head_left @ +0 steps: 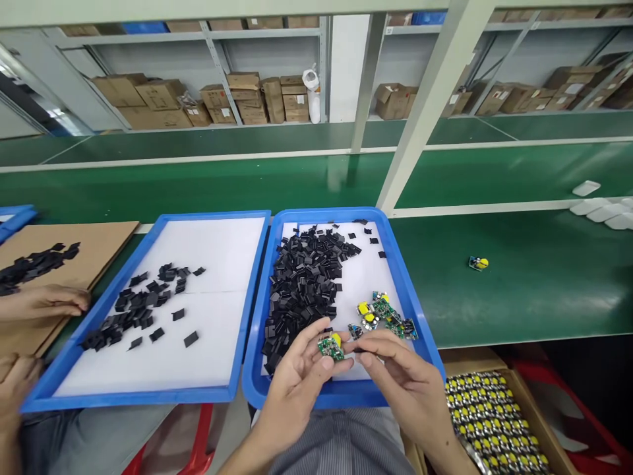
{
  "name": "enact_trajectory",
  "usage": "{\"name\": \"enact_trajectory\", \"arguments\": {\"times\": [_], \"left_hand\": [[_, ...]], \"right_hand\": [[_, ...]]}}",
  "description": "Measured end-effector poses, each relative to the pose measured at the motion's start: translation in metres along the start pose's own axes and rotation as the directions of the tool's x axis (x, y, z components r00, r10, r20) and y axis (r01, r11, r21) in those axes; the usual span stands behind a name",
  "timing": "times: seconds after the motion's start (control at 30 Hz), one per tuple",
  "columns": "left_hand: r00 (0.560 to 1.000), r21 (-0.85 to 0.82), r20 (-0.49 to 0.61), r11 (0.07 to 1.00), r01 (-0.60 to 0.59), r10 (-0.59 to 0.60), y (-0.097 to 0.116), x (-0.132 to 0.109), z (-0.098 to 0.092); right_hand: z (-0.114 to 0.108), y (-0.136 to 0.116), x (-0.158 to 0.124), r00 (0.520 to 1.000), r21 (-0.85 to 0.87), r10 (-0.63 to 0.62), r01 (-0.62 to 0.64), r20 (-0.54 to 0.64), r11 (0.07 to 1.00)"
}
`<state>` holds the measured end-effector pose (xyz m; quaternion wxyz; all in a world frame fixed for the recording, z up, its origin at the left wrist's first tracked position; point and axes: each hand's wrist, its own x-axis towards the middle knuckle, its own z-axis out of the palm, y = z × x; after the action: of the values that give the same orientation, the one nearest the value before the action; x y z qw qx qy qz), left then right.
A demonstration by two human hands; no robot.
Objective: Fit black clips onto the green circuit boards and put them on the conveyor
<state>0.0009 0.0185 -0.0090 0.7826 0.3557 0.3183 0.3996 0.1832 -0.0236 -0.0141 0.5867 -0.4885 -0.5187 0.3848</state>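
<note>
My left hand (301,379) grips a small green circuit board (330,348) with a yellow part on it, above the near edge of a blue-rimmed tray (430,336). Close beside it, my right hand (408,379) pinches a small black piece (358,351), mostly covered by the fingers. Inside the same tray lies a big heap of folded black pieces (306,277) on the left. Several more circuit boards (383,309) with yellow parts rest in the tray just beyond my right hand.
A second blue tray (237,316) with scattered black pieces (143,300) stands to the left. Another person's hands (54,302) are at a cardboard sheet (113,241). One lone board (478,263) sits on the green bench (544,290). A carton of boards (494,422) is low right; a post (420,99) rises behind.
</note>
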Motion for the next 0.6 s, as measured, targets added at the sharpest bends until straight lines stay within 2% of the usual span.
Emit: {"name": "enact_trajectory", "arguments": {"times": [0.17, 0.3, 0.4, 0.5, 0.6], "left_hand": [[0.998, 0.185, 0.008, 0.981, -0.065, 0.064, -0.001, 0.002, -0.003], [0.997, 0.258, 0.047, 0.963, -0.075, 0.065, -0.003, 0.001, -0.006], [0.996, 0.300, 0.079, 0.952, -0.066, 0.044, -0.003, -0.001, -0.007], [0.998, 0.354, 0.033, 0.934, -0.053, 0.045, -0.003, -0.003, -0.009], [0.999, 0.415, 0.010, 0.908, -0.053, 0.054, -0.002, -0.004, -0.011]], "right_hand": [[-0.002, 0.003, -0.002, 1.000, -0.031, -0.002, 0.001, -0.016, 1.000], [0.000, 0.003, -0.003, 0.997, -0.077, -0.044, 0.039, -0.068, 0.996], [0.000, 0.001, -0.002, 0.996, -0.115, -0.089, 0.087, -0.009, 0.990], [-0.001, -0.001, 0.000, 0.992, -0.127, -0.115, 0.121, 0.051, 0.985], [-0.001, -0.002, 0.000, 0.992, -0.128, -0.119, 0.124, 0.046, 0.984]]}}
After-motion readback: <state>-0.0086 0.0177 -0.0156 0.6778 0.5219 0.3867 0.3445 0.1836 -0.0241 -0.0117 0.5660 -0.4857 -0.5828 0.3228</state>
